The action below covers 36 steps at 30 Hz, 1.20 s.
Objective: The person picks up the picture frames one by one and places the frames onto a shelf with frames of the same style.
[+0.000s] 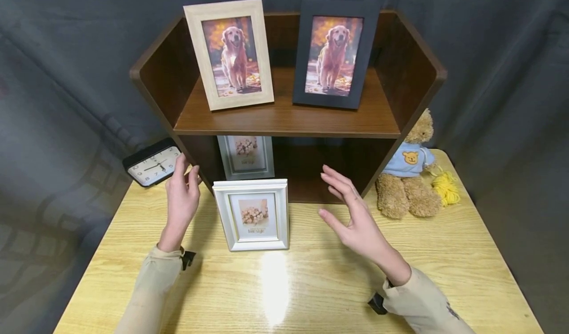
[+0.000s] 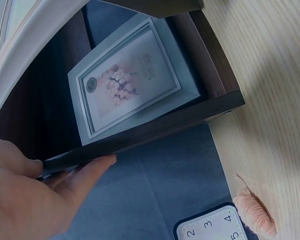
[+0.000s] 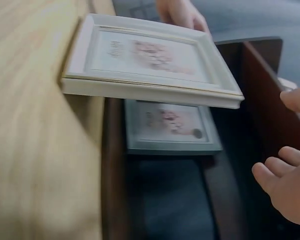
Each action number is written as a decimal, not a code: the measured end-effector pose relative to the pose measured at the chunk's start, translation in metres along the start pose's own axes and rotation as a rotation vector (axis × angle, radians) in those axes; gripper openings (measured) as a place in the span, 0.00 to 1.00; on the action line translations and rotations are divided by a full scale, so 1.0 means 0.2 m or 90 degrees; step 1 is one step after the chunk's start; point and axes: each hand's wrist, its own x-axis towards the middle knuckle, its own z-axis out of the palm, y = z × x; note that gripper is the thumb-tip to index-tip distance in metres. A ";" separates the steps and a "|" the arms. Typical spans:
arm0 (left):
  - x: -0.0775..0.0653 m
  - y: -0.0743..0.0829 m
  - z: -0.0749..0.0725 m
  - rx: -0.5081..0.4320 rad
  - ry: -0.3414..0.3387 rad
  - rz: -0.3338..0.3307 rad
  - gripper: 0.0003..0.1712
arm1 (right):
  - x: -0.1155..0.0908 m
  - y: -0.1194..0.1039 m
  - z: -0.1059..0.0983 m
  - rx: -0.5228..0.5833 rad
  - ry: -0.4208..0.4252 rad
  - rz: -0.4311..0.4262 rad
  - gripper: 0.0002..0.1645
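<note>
My left hand (image 1: 182, 203) is beside the lower left side panel of a brown wooden shelf (image 1: 284, 126), between a clock and a white photo frame (image 1: 282, 215). In the left wrist view its fingers (image 2: 90, 172) lie along the panel's edge; whether they touch it I cannot tell. My right hand (image 1: 362, 225) hovers to the right of the white frame, fingers extended and apart, holding nothing. That frame stands upright on the table before the shelf. Behind it, a grey-blue photo frame (image 1: 268, 161) stands in the lower compartment, partly hidden in the head view.
On the upper board stand a beige frame (image 1: 197, 52) and a black frame (image 1: 302, 52) with dog photos. The black-rimmed clock (image 1: 153, 163) is left of the shelf, near pinkish yarn (image 2: 254, 212). A teddy bear (image 1: 406, 176) and yellow yarn (image 1: 446, 188) sit to the right.
</note>
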 end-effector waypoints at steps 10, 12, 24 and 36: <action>0.00 0.01 0.00 -0.001 0.002 -0.002 0.22 | -0.09 0.13 0.14 0.009 -0.052 0.028 0.46; 0.00 0.01 0.00 0.004 0.002 -0.002 0.22 | -0.11 0.15 0.18 0.024 -0.062 0.045 0.46; 0.00 0.02 0.00 -0.004 0.001 -0.003 0.22 | -0.15 0.23 0.33 0.078 -0.120 0.077 0.45; 0.00 0.01 0.00 0.001 -0.001 0.001 0.23 | -0.14 0.24 0.41 0.090 -0.132 0.094 0.42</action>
